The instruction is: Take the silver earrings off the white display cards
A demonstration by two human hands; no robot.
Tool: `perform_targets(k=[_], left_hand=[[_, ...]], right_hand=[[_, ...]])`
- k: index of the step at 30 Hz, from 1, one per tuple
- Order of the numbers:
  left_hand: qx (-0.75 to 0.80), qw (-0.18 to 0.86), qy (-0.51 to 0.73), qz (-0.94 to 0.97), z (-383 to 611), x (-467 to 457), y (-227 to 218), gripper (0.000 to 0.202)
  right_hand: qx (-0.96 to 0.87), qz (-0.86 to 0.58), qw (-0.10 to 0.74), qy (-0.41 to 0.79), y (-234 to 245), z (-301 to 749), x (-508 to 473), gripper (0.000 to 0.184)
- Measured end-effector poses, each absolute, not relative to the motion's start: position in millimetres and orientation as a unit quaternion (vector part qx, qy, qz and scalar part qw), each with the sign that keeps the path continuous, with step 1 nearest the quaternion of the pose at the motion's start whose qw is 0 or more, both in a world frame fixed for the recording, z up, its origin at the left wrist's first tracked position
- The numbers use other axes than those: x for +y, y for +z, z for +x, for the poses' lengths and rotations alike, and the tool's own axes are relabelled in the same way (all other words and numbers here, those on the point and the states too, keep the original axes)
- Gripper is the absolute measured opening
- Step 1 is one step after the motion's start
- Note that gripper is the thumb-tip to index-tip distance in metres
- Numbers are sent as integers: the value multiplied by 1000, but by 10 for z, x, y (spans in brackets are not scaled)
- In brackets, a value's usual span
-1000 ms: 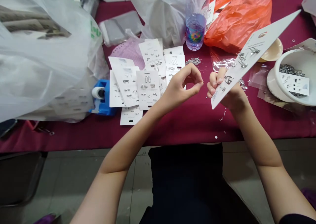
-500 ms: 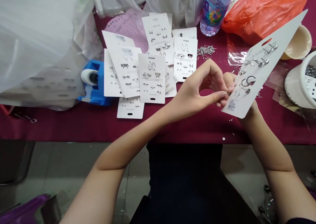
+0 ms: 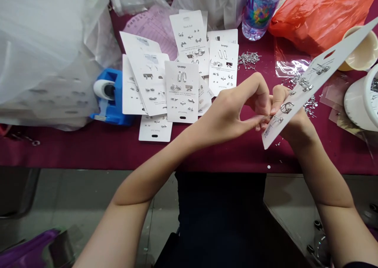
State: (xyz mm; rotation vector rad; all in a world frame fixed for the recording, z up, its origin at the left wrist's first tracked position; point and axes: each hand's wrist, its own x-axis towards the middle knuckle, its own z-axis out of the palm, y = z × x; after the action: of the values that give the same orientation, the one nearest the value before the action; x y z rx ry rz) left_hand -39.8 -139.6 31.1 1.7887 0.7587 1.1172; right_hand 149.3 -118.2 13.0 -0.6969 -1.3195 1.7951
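Okay, so the left hand [image 3: 228,114] was out over the table with its thumb and index finger pinched together at the edge of a tilted earring card [image 3: 313,81]. Whatever sat between those fingertips [image 3: 266,118] was too tiny to make out, so I can't tell if they had hold of anything. The right hand [image 3: 292,116] was mostly hidden behind the card, gripping it at a steep slant, and the frame's right edge cut off the card's top corner. Both hands were basically touching around the card's lower end. The card carried silver earrings, including a small hoop, but the fine details were hard to read.

Just left of the hands sat a messy pile of similar earring cards [image 3: 181,91], overlapping each other on a maroon tablecloth [image 3: 88,150]. There was a heap of loose silver pieces [image 3: 249,59] beside them, too small to identify, and a blue tape dispenser [image 3: 113,98] by a big white plastic bag [image 3: 44,43]. Up top were a water bottle [image 3: 260,12], cut off by the frame, and an orange plastic bag [image 3: 319,12]. A white bowl [image 3: 363,102] was cut off at the right. Below the table was a grey tiled floor [image 3: 73,193].
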Motion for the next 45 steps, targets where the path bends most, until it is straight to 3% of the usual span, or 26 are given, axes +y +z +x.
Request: perform_targets(k=[10, 14, 19, 30, 38, 45], left_hand=[[309, 509, 431, 678, -390, -1426, 341, 23], [292, 544, 441, 651, -363, -1428, 325, 26], [303, 541, 429, 656, -354, -1441, 325, 25], [300, 474, 443, 699, -360, -1472, 343, 17], [297, 549, 431, 652, -351, -1471, 346, 21], [306, 480, 436, 697, -395, -1483, 359, 23]], right_hand=[[-524, -190, 407, 724, 176, 1480, -1166, 27], [-520, -170, 400, 735, 226, 1483, -1152, 30], [-504, -185, 404, 741, 213, 1454, -1185, 40], [-496, -181, 380, 759, 254, 1485, -1167, 33], [-504, -220, 364, 751, 290, 1501, -1180, 33], [-559, -249, 369, 699, 331, 1544, -1196, 27]])
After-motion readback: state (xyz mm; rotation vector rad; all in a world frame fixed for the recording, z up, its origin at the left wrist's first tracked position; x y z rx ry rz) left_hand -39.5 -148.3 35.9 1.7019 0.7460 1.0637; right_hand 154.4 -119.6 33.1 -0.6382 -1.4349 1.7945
